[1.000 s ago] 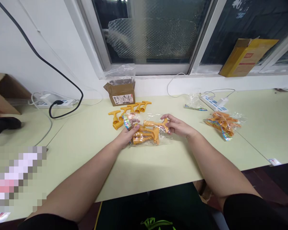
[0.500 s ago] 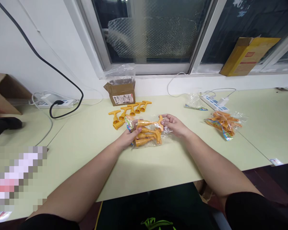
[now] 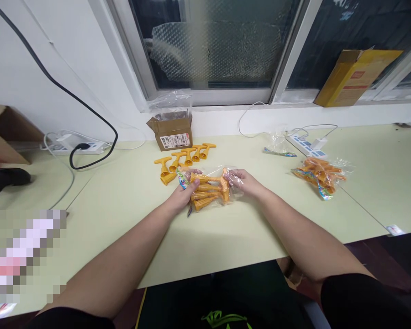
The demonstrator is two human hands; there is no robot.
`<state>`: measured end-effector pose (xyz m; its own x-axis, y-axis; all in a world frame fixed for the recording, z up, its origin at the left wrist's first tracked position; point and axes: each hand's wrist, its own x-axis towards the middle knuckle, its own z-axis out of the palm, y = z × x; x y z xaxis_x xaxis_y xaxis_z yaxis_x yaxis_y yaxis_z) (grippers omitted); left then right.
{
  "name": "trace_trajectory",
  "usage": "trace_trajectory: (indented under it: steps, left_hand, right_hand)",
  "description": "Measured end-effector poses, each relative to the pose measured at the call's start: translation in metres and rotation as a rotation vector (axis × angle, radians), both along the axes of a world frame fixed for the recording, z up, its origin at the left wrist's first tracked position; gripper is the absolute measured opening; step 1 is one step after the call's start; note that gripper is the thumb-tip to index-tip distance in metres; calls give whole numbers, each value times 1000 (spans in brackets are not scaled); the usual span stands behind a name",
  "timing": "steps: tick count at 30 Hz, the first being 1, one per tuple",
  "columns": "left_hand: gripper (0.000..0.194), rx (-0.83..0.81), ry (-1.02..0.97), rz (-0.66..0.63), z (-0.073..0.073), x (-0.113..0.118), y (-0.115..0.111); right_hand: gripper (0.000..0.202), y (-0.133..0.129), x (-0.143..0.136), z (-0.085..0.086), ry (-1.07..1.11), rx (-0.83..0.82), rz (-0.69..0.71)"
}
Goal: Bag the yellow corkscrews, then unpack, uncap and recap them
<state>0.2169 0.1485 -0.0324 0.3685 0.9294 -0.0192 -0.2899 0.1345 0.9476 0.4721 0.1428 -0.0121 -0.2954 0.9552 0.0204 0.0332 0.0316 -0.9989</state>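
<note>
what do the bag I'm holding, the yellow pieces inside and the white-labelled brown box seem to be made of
Bag: thin clear plastic film, glossy, judging by its glints and wrinkles. Yellow pieces: probably moulded plastic, smooth and slightly shiny, by their even colour. Brown box: likely cardboard, matt, from its folded flap.

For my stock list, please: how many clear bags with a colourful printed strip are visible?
3: the held bag, between left hand and right hand; a filled bag farther right; a flatter bag beside the right power strip. More may be hidden inside the small cardboard box.
</note>
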Motion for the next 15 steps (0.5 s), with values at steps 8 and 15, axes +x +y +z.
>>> trace_trajectory:
  steps: [8, 15]
  left_hand:
    - [54, -118, -37, 2, 3, 2, 1]
    - [42, -271, 22, 117, 13, 0, 2]
  right_hand:
    - [50, 4, -6, -12, 168, -54, -106]
    - [32, 13, 13, -4, 195, 39, -346]
